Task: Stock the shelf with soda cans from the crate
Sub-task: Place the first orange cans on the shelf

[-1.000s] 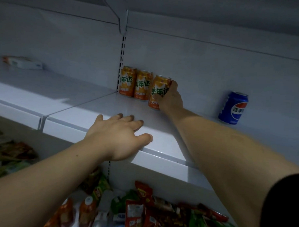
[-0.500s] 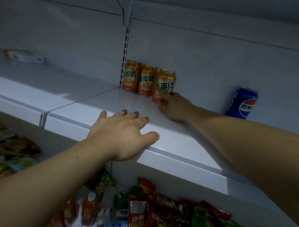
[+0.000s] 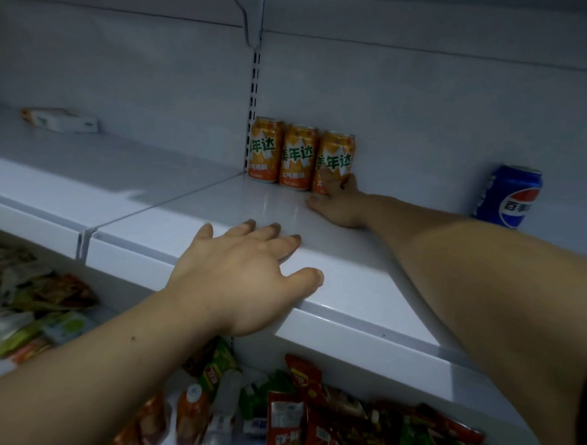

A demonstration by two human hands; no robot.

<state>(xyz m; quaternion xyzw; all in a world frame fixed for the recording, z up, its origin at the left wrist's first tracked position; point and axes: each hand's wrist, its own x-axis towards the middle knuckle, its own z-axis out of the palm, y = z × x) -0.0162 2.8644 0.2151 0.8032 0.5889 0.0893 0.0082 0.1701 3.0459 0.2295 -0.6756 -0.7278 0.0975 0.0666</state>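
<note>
**Q:** Head view: which step is shown, and where are the cans?

**A:** Judged from the layout, the step is squaring up a can just set down. Three orange cans [image 3: 298, 157] stand upright in a row at the back of the shelf [image 3: 367, 282], beside the slotted post [image 3: 255, 86]. A blue can [image 3: 510, 194] stands well apart to the right. The crate is not in view.

**Q:** What are the hands doing?

**A:** The left hand [image 3: 249, 274] lies open and flat on the front lip of the shelf, fingers spread, holding nothing. The right hand [image 3: 340, 206] rests low on the shelf with its fingers [image 3: 326, 178] against the lower part of the end can [image 3: 337, 150]. I cannot tell whether they clasp it or only nudge it.

**Q:** How is the step done well?

**A:** Push low, near the base, so the can slides rather than tips. Close it up against its neighbour with the label facing front. Then draw the hand straight back, clear of the row.

**Q:** What about materials and shapes?

**A:** The cans are thin metal cylinders with glossy printed sides, so they probably slide easily and dent under a hard squeeze. The shelf is smooth white painted sheet with a faint sheen and a folded front edge, and it offers little grip. A flat white box [image 3: 61, 121] lies on the next bay. Crinkled foil snack packets [image 3: 293, 420] fill the tier below.
</note>
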